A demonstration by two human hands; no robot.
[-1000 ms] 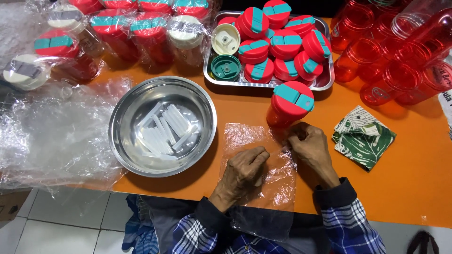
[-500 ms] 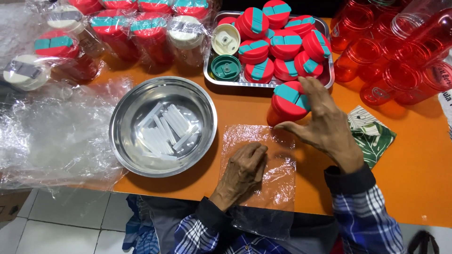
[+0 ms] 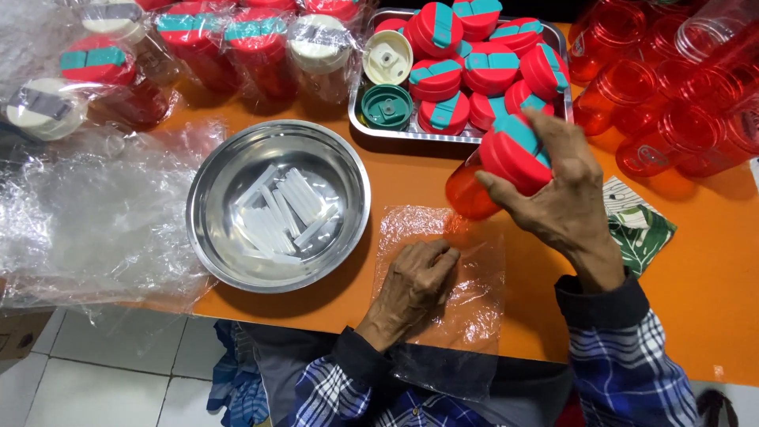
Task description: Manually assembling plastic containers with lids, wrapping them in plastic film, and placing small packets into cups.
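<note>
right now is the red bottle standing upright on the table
No, the right hand holds the red bottle tilted above the orange table.

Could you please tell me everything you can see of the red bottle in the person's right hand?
The red bottle has a see-through red plastic body and a red lid crossed by teal strips. It is lifted off the orange table, tilted with its lid up and to the right. The right hand grips it around the lid end. Its base hangs above the clear plastic bag that the left hand presses flat.

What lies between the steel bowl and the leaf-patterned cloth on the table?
In the head view, a clear plastic bag lies there, with the left hand pressing on it.
</note>
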